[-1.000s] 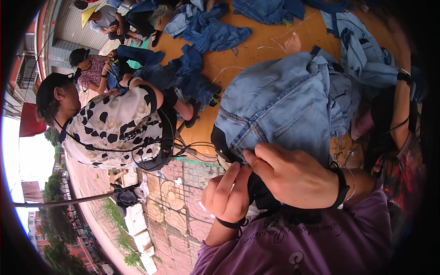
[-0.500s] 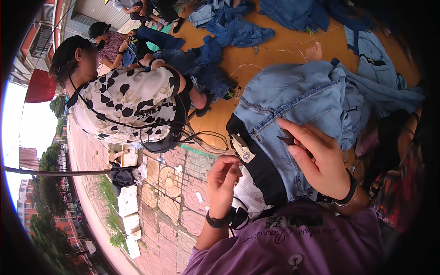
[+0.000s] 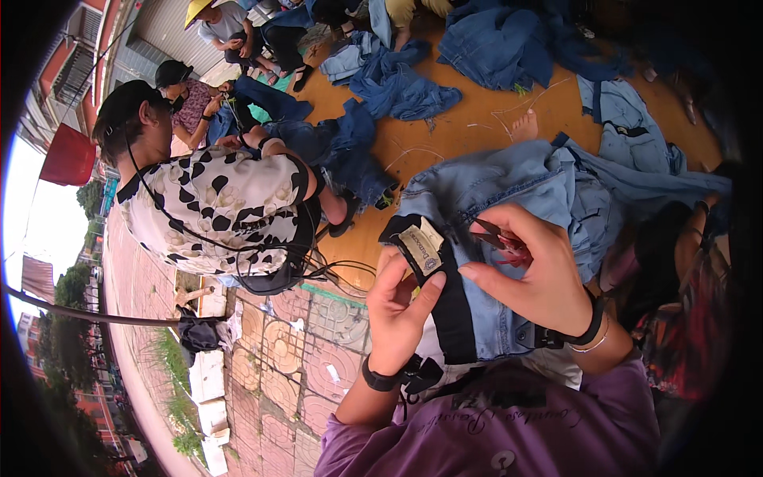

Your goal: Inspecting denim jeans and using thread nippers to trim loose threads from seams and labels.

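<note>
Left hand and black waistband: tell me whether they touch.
Touching: the head view shows the left hand with its thumb on the black waistband, by the label.

The jeans (image 3: 548, 187) are pale, washed blue with darker blue along the seams, and their waistband (image 3: 455, 314) is black. The label (image 3: 421, 245) at the jeans' left end is cream with dark print. Over the jeans, the small tool (image 3: 515, 253) shows red and dark grey. On the near side of the jeans, the shirt (image 3: 556, 413) is purple with black lettering. Left of the jeans, a co-worker's top (image 3: 214, 195) is white with black and beige blotches, and the paving (image 3: 274, 374) is pinkish and tan, patterned with circles and grids. Beyond the jeans, piled denim (image 3: 489, 52) shows deeper blue on an orange-brown surface (image 3: 556, 113).
</note>
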The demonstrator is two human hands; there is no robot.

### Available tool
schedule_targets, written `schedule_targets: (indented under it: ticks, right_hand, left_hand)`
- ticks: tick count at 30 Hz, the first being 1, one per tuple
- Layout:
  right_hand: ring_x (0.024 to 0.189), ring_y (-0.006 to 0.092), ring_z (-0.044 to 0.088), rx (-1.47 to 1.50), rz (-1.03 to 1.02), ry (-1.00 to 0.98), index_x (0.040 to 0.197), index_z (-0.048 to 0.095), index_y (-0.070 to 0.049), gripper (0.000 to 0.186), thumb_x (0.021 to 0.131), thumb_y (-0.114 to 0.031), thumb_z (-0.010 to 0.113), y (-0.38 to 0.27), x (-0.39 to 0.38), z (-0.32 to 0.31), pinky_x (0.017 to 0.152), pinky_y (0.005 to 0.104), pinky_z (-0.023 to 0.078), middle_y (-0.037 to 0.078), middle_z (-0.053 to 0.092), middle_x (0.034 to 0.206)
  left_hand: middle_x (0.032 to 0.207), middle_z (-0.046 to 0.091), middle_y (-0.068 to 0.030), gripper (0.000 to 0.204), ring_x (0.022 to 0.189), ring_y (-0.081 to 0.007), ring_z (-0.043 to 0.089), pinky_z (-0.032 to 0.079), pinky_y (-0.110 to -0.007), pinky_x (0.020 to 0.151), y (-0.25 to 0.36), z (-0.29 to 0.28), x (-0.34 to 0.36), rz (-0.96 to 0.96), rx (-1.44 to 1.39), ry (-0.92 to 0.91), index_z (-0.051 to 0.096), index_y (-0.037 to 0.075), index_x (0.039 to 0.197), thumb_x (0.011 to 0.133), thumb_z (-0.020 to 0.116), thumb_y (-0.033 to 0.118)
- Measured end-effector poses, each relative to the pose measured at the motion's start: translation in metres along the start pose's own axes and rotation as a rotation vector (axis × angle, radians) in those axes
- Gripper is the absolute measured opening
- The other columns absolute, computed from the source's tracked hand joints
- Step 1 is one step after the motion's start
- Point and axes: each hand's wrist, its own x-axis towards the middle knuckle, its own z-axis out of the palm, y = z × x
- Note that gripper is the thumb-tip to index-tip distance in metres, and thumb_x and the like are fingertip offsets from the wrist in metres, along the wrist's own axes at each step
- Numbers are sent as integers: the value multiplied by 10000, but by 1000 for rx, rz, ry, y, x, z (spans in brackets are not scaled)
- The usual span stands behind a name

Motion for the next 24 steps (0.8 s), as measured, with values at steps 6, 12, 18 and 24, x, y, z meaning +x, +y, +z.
schedule_targets:
  ticks: [6, 12, 18, 24]
  right_hand:
    - [614, 19, 417, 344, 170, -101, 859, 614, 14, 191, 846, -143, 724, 16, 42, -15, 521, 223, 333, -42, 521, 680]
    - [608, -11, 343, 580, 288, -97, 862, 573, -66, 92, 893, -86, 657, 33, 44, -34, 541, 188, 270, -107, 404, 678]
    - [656, -2, 378, 492, 167, -151, 959, 581, -46, 118, 877, -43, 666, 47, 41, -20, 577, 179, 302, -88, 458, 741]
    - [694, 23, 416, 398, 141, -141, 1072, 537, -34, 195, 901, -50, 629, 51, 35, -14, 607, 196, 352, -32, 520, 801]
  left_hand:
    - [1178, 579, -37, 388, 1131, -133, 522, 378, -275, 992, 11, 7, 45, 20, -142, -241, 561, -13, 1256, 877, 614, -75]
    - [1239, 583, -44, 546, 1163, -130, 525, 352, -271, 1021, 13, 24, 57, -123, -302, -268, 451, 16, 1370, 846, 583, -70]
    - [1176, 586, -28, 602, 1076, -111, 554, 435, -273, 955, 16, 30, 52, -17, -68, -149, 469, 21, 1330, 792, 731, -40]
    - [945, 641, 16, 214, 856, -51, 558, 433, -212, 801, 18, 48, 52, -37, 58, 90, 623, 14, 1073, 872, 688, 49]
